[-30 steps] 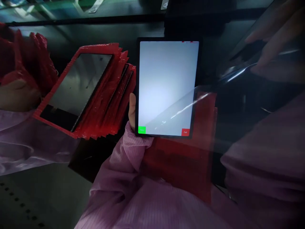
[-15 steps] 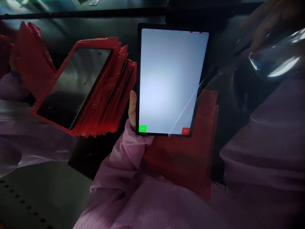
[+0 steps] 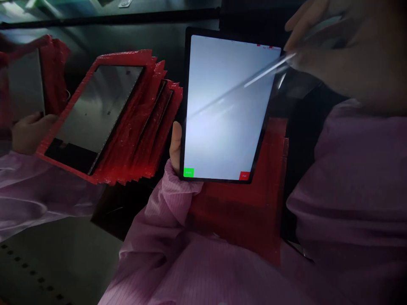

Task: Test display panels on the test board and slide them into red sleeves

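Observation:
My left hand grips the lower left edge of a lit tablet and holds it upright; only the thumb shows. The screen is white, with a green button at its lower left and a red one at its lower right. My right hand is closed in a pinch on a thin clear film. The film stretches down and to the left across the upper screen from the tablet's top right corner.
A red bubble bag lies under the tablet on my lap. To the left, several dark panels in red bags lean fanned in a stack. Another person's hand at far left holds one more red-bagged panel.
My right hand came from the far right to the tablet's top right corner with the film, which now crosses the upper screen. The tablet rose slightly. The other person lifted a panel at left.

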Demonstrator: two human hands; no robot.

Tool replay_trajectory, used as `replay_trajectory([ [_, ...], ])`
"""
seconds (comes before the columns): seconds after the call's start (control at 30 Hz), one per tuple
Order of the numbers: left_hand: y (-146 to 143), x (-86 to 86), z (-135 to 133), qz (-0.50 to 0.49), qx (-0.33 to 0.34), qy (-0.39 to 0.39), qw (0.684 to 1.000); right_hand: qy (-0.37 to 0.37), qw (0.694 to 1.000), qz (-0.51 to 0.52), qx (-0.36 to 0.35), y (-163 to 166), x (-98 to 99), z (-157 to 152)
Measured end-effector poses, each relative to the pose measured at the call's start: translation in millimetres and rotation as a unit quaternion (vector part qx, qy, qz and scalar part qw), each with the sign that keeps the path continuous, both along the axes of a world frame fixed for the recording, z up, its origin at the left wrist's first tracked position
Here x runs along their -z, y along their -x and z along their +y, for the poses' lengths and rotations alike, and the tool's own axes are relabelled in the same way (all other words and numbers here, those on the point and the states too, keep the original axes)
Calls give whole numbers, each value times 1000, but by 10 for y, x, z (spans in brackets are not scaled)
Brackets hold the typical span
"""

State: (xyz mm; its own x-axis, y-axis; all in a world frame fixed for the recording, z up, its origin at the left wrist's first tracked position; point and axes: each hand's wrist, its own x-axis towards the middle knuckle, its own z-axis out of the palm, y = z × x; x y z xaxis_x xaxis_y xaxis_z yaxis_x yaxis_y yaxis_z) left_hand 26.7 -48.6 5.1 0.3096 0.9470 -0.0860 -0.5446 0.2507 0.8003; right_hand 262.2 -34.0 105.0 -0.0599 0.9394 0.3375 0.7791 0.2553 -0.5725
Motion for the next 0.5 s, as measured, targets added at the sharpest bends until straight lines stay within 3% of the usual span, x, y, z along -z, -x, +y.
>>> replay_trajectory([
  [0.1,11,7,-9,-12,30,1,999,-23,988,-134,68,148,-63,-39],
  [0.2,10,2,-27,-12,28,-6,1000,-72,973,-181,124,347,-91,-129],
  [0.3,-17,-16,-51,6,23,-22,999,-89,969,-231,29,573,-13,-225],
  [0.4,-40,-15,-63,-10,7,-29,1000,-60,962,-255,-78,754,187,-267],
  [0.5,-16,33,-42,-9,30,-1,1000,-61,961,-255,-93,889,365,-274],
])
